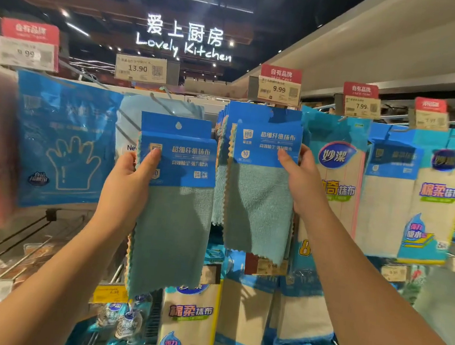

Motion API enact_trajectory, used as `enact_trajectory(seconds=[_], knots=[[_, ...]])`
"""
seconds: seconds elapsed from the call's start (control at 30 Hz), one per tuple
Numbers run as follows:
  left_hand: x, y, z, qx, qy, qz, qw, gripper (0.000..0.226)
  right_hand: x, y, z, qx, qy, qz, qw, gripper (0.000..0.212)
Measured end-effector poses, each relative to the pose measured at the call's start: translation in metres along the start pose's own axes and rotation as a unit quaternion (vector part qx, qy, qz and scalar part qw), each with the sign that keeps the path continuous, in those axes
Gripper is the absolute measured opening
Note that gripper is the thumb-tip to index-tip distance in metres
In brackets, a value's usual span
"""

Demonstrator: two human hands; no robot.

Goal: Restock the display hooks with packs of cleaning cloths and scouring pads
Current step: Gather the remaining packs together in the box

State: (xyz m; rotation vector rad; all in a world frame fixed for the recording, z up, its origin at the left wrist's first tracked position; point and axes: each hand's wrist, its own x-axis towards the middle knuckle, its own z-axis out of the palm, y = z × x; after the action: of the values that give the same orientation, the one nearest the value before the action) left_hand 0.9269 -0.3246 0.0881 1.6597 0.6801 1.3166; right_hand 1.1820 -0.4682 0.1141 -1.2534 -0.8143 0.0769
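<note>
While each hand pinches one: left hand [124, 178] cloth pack [175, 195] | right hand [301, 180] hanging pack [260, 192]

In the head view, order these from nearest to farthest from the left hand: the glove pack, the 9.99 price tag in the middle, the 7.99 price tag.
From the left hand:
1. Glove pack, just to its left.
2. 9.99 price tag, up and right.
3. 7.99 price tag, farther right.

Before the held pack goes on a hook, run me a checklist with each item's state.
1. Left hand grips the held pack: ok.
2. Hang hole clear of the thumb: ok.
3. Right hand steadies the hanging pack: ok.
4. Held pack matches the hanging stock under the 9.99 tag: ok.
5. Hook tip free: cannot tell, hidden.
6. Hole lined up with a hook: not ok, pack sits left of and below it.
</note>
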Motion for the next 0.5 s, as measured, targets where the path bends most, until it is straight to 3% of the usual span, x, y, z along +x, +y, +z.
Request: enact_trajectory(seconds=[0.23,0.5], knots=[[-0.006,0.004,-0.004,-0.013,-0.015,0.02,1.0,0.031,-0.001,0.005,0.001,0.023,0.004,-0.035,0.999,0.032],[-0.003,0.006,0.0,-0.041,-0.035,0.017,0.998,0.032,0.021,-0.007,0.012,0.053,-0.01,0.017,0.998,0.018]])
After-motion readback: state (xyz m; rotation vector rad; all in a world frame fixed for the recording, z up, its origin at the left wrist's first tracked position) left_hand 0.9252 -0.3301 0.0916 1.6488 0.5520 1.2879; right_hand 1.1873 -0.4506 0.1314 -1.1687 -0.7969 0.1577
